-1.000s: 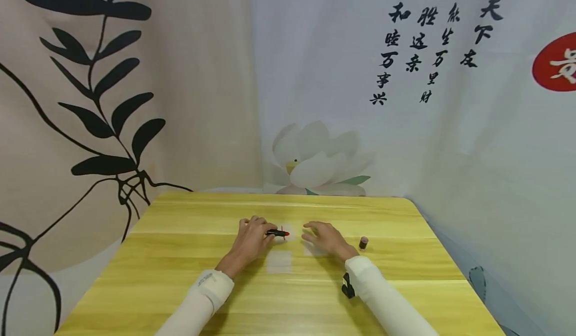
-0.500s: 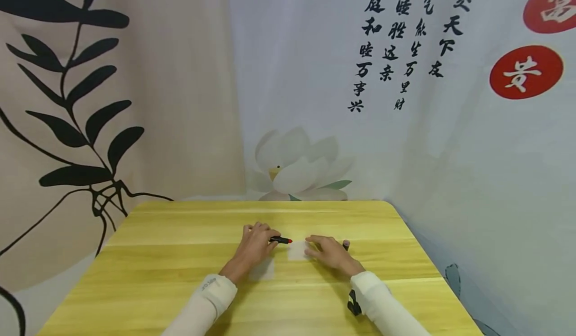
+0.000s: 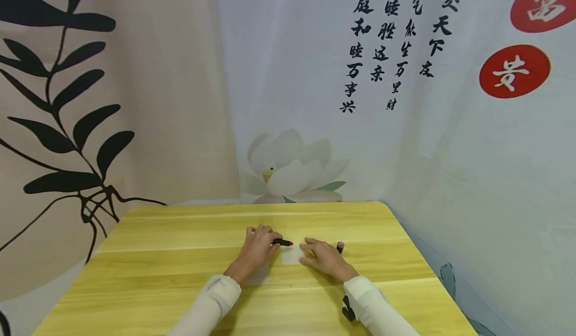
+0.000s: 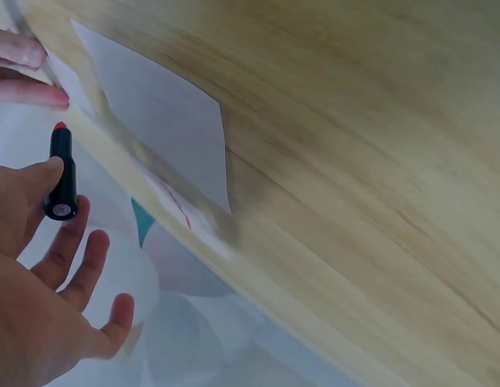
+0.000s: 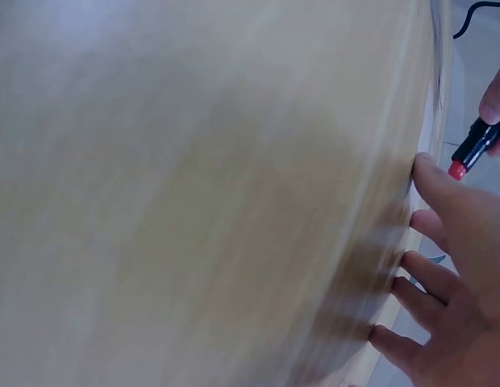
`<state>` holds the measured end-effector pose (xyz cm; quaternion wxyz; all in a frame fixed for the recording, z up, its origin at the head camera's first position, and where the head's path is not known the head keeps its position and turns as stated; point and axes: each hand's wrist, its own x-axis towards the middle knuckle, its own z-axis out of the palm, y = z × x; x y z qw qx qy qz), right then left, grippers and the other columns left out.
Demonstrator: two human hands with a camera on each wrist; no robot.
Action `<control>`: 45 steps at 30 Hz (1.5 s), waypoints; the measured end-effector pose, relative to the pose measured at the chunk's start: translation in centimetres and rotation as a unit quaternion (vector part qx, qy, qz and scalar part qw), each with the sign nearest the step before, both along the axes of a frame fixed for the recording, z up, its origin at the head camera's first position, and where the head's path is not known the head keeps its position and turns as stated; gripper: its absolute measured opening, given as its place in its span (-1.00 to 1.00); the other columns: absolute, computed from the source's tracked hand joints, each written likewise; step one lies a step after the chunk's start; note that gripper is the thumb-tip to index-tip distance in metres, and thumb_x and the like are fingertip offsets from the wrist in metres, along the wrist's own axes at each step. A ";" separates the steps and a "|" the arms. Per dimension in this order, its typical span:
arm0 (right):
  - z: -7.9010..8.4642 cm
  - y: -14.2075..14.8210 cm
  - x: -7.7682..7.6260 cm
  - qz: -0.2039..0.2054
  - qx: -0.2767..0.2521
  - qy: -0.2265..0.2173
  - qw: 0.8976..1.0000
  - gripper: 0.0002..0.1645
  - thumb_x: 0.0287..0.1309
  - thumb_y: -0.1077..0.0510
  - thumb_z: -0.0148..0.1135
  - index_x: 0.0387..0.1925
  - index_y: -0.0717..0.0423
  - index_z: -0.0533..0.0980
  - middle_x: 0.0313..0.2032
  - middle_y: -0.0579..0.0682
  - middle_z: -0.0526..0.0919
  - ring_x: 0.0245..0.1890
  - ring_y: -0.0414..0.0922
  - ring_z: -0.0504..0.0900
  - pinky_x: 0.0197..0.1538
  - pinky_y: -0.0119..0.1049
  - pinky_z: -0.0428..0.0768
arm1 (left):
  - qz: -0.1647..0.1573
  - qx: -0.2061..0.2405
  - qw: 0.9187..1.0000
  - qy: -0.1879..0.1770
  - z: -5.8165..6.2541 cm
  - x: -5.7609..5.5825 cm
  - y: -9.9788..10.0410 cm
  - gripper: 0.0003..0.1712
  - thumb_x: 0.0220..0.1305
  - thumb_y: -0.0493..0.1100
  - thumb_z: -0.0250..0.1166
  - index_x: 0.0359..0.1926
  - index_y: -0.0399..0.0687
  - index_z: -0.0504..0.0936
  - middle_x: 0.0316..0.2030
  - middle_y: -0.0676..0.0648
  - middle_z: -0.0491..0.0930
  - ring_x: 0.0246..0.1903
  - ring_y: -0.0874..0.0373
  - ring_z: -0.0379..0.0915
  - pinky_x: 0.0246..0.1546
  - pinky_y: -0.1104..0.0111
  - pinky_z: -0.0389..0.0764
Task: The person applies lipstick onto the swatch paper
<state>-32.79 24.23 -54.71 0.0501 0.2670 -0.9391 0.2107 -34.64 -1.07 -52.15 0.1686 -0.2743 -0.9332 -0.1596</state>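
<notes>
My left hand (image 3: 257,252) pinches a lipstick (image 3: 282,242), a black tube with a red tip pointing right. The thumb and forefinger hold it, while the other fingers are spread in the left wrist view. Beneath the tip lies a white paper square (image 3: 291,256). My right hand (image 3: 327,260) is at that square's right edge, fingers loosely bent and fingertips down on it. A second sheet (image 4: 165,113) is partly covered by my left hand in the head view. The left wrist view also has a sheet with a red stroke (image 4: 179,205).
The lipstick cap (image 3: 340,247), dark with a pinkish top, stands just beyond my right hand. The yellow wooden table (image 3: 180,256) has its far edge near a printed curtain (image 3: 292,76). A black device (image 3: 348,308) sits at the right sleeve.
The head view has turned right. Both hands have shifted right over the table, carrying the lipstick from the red-marked sheet to the sheet by my right hand.
</notes>
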 end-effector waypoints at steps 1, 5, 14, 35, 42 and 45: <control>0.1 -0.1 0.0 0.002 0.000 0.002 1.000 -0.42 0.40 -0.01 0.35 0.30 0.24 0.57 0.34 0.38 0.48 0.28 0.30 0.55 0.23 0.19 0.55 | 0.001 -0.002 1.000 0.000 0.0 -0.1 0.0 -0.75 0.27 -0.10 0.53 -0.02 0.10 0.82 -0.18 0.06 0.67 -0.08 0.04 0.53 0.10 -0.10 0.41; 0.2 -0.3 0.0 0.003 0.000 0.000 1.000 -0.41 0.41 -0.01 0.34 0.31 0.25 0.56 0.35 0.40 0.46 0.28 0.32 0.54 0.23 0.19 0.55 | 0.001 -0.006 1.000 0.001 -0.2 -0.4 0.1 -0.75 0.27 -0.10 0.53 -0.02 0.10 0.82 -0.18 0.05 0.66 -0.08 0.03 0.52 0.10 -0.10 0.40; 0.3 -0.5 -0.1 -0.002 0.000 -0.001 1.000 -0.40 0.41 -0.01 0.34 0.31 0.26 0.55 0.37 0.39 0.44 0.29 0.33 0.52 0.25 0.20 0.53 | 0.002 -0.017 1.000 -0.002 -0.6 -1.0 0.2 -0.75 0.28 -0.10 0.52 -0.01 0.10 0.81 -0.19 0.03 0.65 -0.09 0.01 0.53 0.12 -0.15 0.41; 0.5 -0.3 0.0 -0.015 -0.005 -0.016 1.000 -0.41 0.41 -0.02 0.34 0.32 0.23 0.55 0.38 0.39 0.43 0.29 0.36 0.51 0.25 0.24 0.51 | -0.008 -0.030 0.999 -0.019 -0.6 -1.0 0.5 -0.75 0.29 -0.13 0.51 -0.01 0.07 0.82 -0.17 0.00 0.67 -0.06 -0.03 0.54 0.13 -0.17 0.40; 0.7 -0.2 0.1 -0.009 0.000 -0.008 1.000 -0.41 0.40 -0.02 0.34 0.31 0.24 0.56 0.36 0.41 0.45 0.26 0.38 0.53 0.24 0.26 0.51 | -0.011 -0.032 0.999 -0.007 -0.4 -0.7 0.4 -0.75 0.27 -0.12 0.53 -0.03 0.09 0.83 -0.18 0.02 0.67 -0.09 0.01 0.53 0.11 -0.14 0.41; 0.7 -0.2 0.1 -0.008 0.002 -0.009 1.000 -0.41 0.40 -0.02 0.35 0.31 0.23 0.56 0.36 0.41 0.44 0.27 0.37 0.53 0.25 0.24 0.52 | -0.013 -0.033 0.999 -0.010 -0.4 -0.5 0.4 -0.75 0.27 -0.12 0.53 -0.02 0.09 0.82 -0.18 0.02 0.67 -0.08 0.01 0.52 0.11 -0.13 0.40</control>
